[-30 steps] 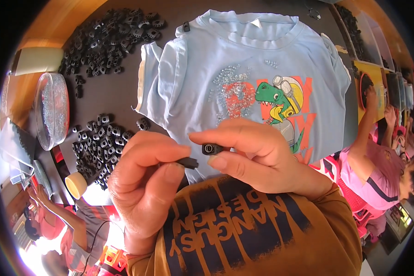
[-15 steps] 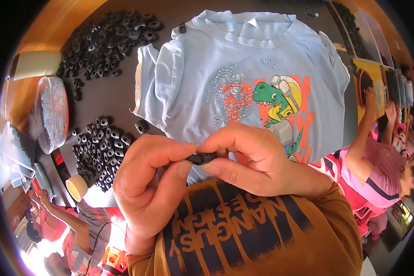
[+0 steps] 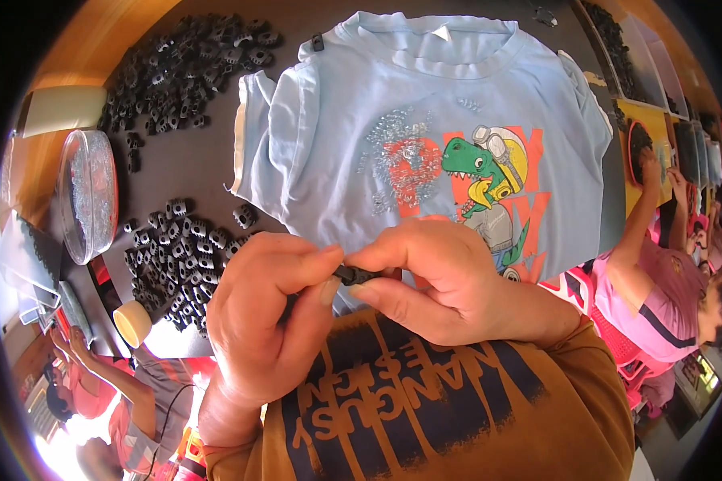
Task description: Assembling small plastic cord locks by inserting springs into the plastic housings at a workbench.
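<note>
Between my two hands is a small black plastic part (image 3: 351, 275), mostly covered by fingertips. My left hand (image 3: 269, 309) pinches its left end between thumb and forefinger. The thumb and forefinger of my right hand (image 3: 433, 276) grip the right end. Beneath and beyond both hands lies a light blue T-shirt (image 3: 321, 168) with a green dinosaur print. Many tiny clear or silvery pieces (image 3: 397, 160) are scattered over its chest. Left of my left hand is a pile of similar black plastic parts (image 3: 176, 264).
A larger heap of black parts (image 3: 184, 72) covers the far left of the dark table (image 3: 208, 164). A clear round dish (image 3: 91, 196) of tiny pieces and a yellow cup (image 3: 132, 324) stand at the left. Co-workers sit on both sides, one in a pink shirt (image 3: 642, 280) at right.
My left hand has shifted slightly right and turned, its fingers closer to the right hand. The black part stays pinched between both hands.
</note>
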Available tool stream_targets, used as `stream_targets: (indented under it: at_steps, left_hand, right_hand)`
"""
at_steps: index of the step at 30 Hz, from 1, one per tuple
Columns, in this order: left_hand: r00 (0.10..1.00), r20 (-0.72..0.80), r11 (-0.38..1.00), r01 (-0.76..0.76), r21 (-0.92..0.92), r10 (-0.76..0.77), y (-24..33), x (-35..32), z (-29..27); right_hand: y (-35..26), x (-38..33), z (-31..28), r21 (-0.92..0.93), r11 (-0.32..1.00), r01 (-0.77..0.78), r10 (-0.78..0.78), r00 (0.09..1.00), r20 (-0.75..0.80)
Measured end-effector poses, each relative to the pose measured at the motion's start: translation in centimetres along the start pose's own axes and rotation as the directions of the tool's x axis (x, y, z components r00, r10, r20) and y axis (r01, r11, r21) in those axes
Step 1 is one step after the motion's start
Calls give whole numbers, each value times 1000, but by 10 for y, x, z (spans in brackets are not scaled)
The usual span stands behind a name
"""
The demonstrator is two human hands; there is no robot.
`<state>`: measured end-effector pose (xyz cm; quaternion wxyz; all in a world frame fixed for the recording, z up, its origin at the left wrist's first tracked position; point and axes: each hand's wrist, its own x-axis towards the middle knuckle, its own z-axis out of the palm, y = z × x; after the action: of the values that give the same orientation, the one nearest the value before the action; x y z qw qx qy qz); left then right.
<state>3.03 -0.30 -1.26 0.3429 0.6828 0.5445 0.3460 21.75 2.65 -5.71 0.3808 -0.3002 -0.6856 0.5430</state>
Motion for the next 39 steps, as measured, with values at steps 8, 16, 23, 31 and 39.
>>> stream_targets:
  at_steps: [8, 16, 23, 31, 39]
  left_hand:
    - [951, 171, 905, 300, -302, -259, 3, 2, -14]
    - [982, 143, 985, -139, 105, 124, 1, 6, -7]
    - [990, 25, 988, -142, 61, 141, -4, -6, 2]
    - [920, -136, 884, -299, 360, 366, -20, -11, 29]
    - [860, -166, 847, -409, 339, 482, -36, -11, 34]
  right_hand:
    - [0, -2, 1, 169, 982, -81, 68, 994, 83]
    - [7, -2, 4, 55, 998, 43, -42, 999, -13]
    - [5, -1, 3, 215, 973, -83, 75, 996, 49]
    - [4, -4, 5, 775, 528, -347, 304, 929, 210]
    - [11, -3, 3, 755, 525, -393, 298, 916, 269]
